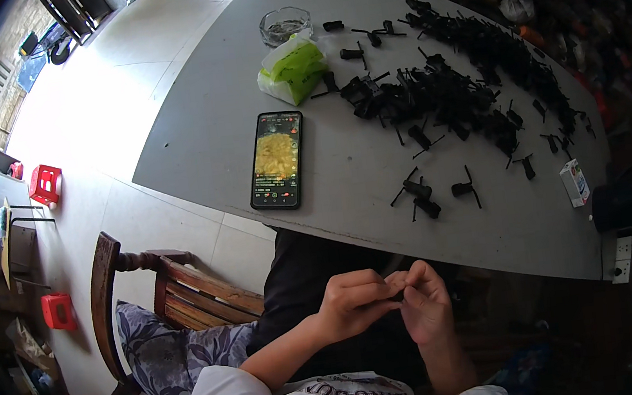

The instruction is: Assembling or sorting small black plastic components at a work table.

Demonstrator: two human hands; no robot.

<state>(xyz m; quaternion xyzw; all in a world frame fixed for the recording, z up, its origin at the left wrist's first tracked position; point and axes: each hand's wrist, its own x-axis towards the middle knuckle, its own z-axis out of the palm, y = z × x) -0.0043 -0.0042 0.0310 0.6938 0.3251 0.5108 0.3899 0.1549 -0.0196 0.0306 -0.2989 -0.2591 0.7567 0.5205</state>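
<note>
In front of my body, just below the table's near edge, my two hands meet at the fingertips. My left hand [356,297] is closed in a pinch, touching my right hand [429,306], whose thumb and forefinger are also pressed together. Whatever sits between the fingertips is too small or hidden to make out. Closest on the grey table [213,131] lie a few loose black plastic pieces [426,206] with thin stems. Behind them are large heaps of similar black pieces [438,96]. A phone [277,161] with a lit screen lies to the left.
A green and white plastic packet [296,71] and a glass ashtray [285,24] stand at the far left of the table. On the right are a small white box [575,183] and a dark cylindrical container [623,205]. A wooden chair [205,290] is to my left, red stools [45,186] beyond.
</note>
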